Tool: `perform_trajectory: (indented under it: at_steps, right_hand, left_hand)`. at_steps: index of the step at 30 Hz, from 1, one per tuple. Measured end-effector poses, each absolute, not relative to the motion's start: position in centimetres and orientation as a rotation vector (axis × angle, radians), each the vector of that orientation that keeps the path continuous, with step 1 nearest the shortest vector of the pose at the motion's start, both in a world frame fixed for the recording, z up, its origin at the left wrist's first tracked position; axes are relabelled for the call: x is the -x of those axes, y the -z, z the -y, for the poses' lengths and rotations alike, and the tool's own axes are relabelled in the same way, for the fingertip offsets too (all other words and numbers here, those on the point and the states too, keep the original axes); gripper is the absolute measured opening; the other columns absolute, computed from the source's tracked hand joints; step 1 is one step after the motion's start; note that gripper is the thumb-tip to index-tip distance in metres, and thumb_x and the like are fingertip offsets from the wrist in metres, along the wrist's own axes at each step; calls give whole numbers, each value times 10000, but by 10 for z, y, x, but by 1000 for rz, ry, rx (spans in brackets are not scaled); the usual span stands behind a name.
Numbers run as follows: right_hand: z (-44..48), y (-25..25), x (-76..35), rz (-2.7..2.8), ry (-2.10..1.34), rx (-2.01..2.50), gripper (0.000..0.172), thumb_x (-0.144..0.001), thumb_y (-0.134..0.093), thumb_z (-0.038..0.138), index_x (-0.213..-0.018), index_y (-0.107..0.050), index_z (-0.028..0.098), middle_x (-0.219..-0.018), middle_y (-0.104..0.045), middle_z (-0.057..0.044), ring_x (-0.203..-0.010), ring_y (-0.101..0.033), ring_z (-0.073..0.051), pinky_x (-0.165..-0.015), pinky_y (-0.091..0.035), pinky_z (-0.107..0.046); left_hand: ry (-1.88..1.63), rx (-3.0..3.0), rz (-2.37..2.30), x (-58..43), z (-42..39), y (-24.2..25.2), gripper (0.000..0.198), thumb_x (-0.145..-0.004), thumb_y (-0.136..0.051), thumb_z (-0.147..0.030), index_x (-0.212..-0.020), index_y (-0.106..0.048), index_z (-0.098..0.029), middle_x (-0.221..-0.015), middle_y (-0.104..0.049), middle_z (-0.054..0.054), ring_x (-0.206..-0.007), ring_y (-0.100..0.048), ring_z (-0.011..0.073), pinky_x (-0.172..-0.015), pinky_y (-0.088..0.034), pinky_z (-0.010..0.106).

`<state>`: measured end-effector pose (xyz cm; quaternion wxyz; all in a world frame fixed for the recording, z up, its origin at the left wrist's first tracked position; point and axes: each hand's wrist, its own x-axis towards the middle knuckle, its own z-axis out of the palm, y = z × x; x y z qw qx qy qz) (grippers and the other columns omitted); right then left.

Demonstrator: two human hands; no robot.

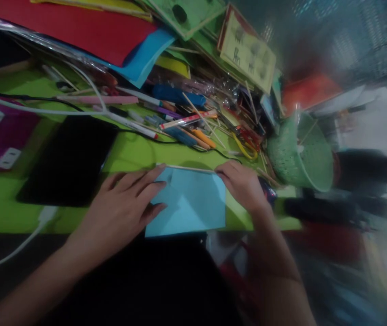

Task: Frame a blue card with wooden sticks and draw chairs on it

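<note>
A light blue sheet of paper (193, 203) lies at the front edge of the green table. Along its far edge runs a thin pale stick (190, 168). My left hand (128, 199) rests at the paper's left side with fingers spread, the fingertips touching its upper left corner and left edge. At the far right corner, my right hand (237, 181) has its fingers closed on the paper edge, beside the stick's end. Whether its fingertips also grip the stick is hidden.
A black tablet (74, 158) lies to the left, with a white cable (45, 219) near it. Pens, sticks and yellow-handled scissors (248, 147) clutter the back of the green table (125, 154). A green basket (302, 154) stands at the right, and coloured paper (88, 31) is at the back.
</note>
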<state>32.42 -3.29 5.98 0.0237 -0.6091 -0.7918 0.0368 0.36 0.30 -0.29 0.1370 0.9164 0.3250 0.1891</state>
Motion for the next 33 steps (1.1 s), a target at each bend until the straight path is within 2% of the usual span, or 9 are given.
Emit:
perform_trajectory:
  at_steps: [9,17,21,26,33]
  right_hand:
    - [32,-56,-322,2422,-146,1903,173,-1055,-583,185,-1035,-756,187,-999,-782,-94,-939,-697,-236,-829,-498,-338]
    - [34,-51,-325,2352,-179,1912,229,-1079,-543,229,-1112,-769,216,-1051,-792,-95,-976,-720,-236,-876,-540,-354]
    - [45,-60,-337,2212,-73,1954,231,-1078,-553,270,-1141,-772,232,-1099,-805,-93,-1006,-735,-243,-900,-561,-367]
    - [67,-64,-349,2061,63,1948,247,-1079,-544,266,-1133,-784,244,-1069,-827,-75,-1002,-748,-246,-931,-565,-390]
    - [81,-46,-340,2105,-9,1947,318,-1086,-521,270,-1293,-763,268,-1177,-790,-91,-1105,-703,-253,-975,-532,-411]
  left_hand:
    - [-551,-2639,-955,-4,-3,6,342,-1109,-432,-422,-1303,-634,-226,-1658,-525,91,-1273,-659,393,-1000,-474,597]
    - [-571,-2610,-964,-3,-3,10,313,-1094,-469,-430,-1308,-618,-257,-1647,-542,79,-1271,-663,395,-1017,-469,599]
    - [-530,-2604,-978,-2,-3,9,312,-1102,-450,-419,-1336,-579,-259,-1675,-507,72,-1290,-653,393,-1050,-461,607]
    - [-462,-2586,-980,-3,-3,2,297,-1087,-482,-398,-1340,-540,-254,-1670,-511,91,-1303,-647,438,-1032,-467,653]
    - [-427,-2636,-1002,-3,-2,1,270,-1100,-469,-371,-1346,-482,-260,-1662,-521,98,-1302,-649,421,-1021,-483,644]
